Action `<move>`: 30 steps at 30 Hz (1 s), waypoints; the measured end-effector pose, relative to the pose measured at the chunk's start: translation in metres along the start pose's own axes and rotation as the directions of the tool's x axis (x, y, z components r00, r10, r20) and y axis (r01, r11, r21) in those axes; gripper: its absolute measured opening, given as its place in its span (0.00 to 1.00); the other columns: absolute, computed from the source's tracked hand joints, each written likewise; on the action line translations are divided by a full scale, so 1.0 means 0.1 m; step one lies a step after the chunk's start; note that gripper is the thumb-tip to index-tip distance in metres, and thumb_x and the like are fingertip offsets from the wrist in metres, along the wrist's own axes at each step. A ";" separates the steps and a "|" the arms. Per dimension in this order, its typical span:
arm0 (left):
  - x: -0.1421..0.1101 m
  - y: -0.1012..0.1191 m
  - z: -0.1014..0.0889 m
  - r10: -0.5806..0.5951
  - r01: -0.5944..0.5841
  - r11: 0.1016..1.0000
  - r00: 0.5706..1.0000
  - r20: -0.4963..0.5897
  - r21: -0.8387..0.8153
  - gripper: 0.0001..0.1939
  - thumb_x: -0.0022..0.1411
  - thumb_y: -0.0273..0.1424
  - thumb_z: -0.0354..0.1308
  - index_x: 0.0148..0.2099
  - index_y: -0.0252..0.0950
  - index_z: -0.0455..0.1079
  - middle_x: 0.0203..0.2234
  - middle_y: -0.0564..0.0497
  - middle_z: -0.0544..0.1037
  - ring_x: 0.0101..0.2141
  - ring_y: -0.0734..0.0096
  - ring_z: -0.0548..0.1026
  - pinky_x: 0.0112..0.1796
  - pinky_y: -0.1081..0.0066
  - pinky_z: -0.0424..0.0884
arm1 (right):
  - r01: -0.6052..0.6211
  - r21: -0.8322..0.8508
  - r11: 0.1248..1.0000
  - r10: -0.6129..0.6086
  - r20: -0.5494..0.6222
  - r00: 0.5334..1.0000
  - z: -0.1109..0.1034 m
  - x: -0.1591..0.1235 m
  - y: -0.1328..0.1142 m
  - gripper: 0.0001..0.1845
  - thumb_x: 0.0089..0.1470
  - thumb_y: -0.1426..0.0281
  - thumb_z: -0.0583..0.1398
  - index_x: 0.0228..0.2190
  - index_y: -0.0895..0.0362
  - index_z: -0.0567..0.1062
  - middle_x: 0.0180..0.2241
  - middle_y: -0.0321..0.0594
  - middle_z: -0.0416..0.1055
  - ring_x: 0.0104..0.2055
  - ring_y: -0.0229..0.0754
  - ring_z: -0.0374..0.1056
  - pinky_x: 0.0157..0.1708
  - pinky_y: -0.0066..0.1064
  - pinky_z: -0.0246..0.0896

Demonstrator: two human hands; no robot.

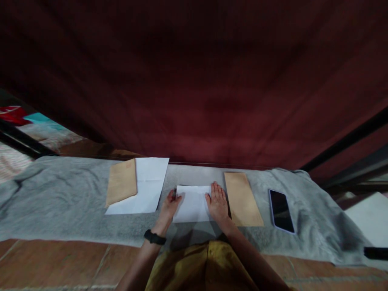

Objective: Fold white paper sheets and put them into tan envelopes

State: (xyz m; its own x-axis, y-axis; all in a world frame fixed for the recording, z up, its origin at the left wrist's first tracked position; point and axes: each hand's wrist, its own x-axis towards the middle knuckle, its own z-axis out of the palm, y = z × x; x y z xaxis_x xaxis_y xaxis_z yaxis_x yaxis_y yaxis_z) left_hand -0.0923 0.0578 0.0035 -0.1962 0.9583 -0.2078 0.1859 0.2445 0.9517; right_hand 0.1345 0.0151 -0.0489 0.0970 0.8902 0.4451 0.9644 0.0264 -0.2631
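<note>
A folded white sheet of paper [194, 206] lies in front of me on the grey cloth [188, 171]. At its left edge, my left hand [170, 206] pinches the paper, thumb on top and fingers curled at the side. My right hand [217, 202] lies flat across the right edge, fingers stretched out and pointing away from me. Just right of that hand is a long brown envelope [244, 200]. Farther left, a second brown envelope [121, 182] rests partly on another white sheet [148, 186], which shows a crease.
A phone [281, 211] with a dark screen lies at the right on the cloth. A dark red curtain [194, 101] hangs behind the cloth-covered surface. Black bars [348, 139] stand at both sides. Tiled floor [60, 260] shows along the near edge.
</note>
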 end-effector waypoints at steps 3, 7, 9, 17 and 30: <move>-0.10 0.01 -0.03 -0.064 0.066 0.995 0.998 0.019 -0.079 0.15 0.45 0.33 0.70 0.37 0.34 0.76 0.23 0.53 0.77 0.27 0.64 0.77 0.30 0.69 0.71 | 0.000 0.030 1.000 0.000 0.011 1.000 -0.03 0.00 0.00 0.30 0.71 0.64 0.49 0.67 0.66 0.61 0.67 0.58 0.60 0.69 0.56 0.56 0.67 0.51 0.50; -0.24 0.03 -0.13 -0.151 0.147 0.967 0.988 -0.003 -0.209 0.12 0.42 0.31 0.69 0.31 0.34 0.73 0.20 0.54 0.75 0.23 0.69 0.73 0.26 0.72 0.67 | 0.051 0.120 0.991 -0.053 0.015 0.998 -0.17 -0.07 -0.02 0.29 0.71 0.65 0.48 0.67 0.65 0.59 0.68 0.56 0.58 0.71 0.55 0.53 0.67 0.52 0.53; -0.31 0.04 -0.18 -0.199 0.184 0.942 0.980 -0.026 -0.281 0.13 0.43 0.31 0.68 0.34 0.35 0.72 0.22 0.55 0.76 0.23 0.69 0.74 0.26 0.72 0.68 | 0.091 0.179 0.980 -0.098 0.030 0.995 -0.29 -0.15 -0.06 0.30 0.70 0.67 0.49 0.69 0.62 0.56 0.69 0.52 0.57 0.72 0.53 0.51 0.67 0.51 0.54; -0.64 0.14 -0.09 -0.347 0.335 0.796 0.935 0.072 -0.505 0.15 0.48 0.24 0.67 0.39 0.38 0.71 0.34 0.49 0.82 0.31 0.66 0.80 0.34 0.67 0.77 | 0.276 0.276 0.921 -0.318 0.119 0.941 -0.59 -0.30 -0.27 0.38 0.61 0.78 0.52 0.70 0.59 0.53 0.71 0.45 0.52 0.73 0.49 0.48 0.69 0.51 0.53; -0.76 0.32 -0.13 -0.224 0.309 0.682 0.951 0.212 -0.663 0.17 0.63 0.43 0.62 0.48 0.37 0.73 0.53 0.40 0.78 0.57 0.54 0.74 0.53 0.57 0.75 | -0.235 0.763 0.603 0.080 0.235 0.969 -0.86 0.08 -0.31 0.18 0.65 0.66 0.54 0.47 0.54 0.81 0.44 0.43 0.81 0.49 0.48 0.75 0.50 0.39 0.71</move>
State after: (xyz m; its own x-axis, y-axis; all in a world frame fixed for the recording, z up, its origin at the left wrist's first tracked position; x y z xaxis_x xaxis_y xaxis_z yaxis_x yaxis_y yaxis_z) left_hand -0.0842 -0.0087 0.0527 -0.0242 0.8880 -0.4592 -0.5717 0.3646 0.7350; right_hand 0.1268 -0.0175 0.0368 0.1135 0.9713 0.2089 0.3709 0.1536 -0.9159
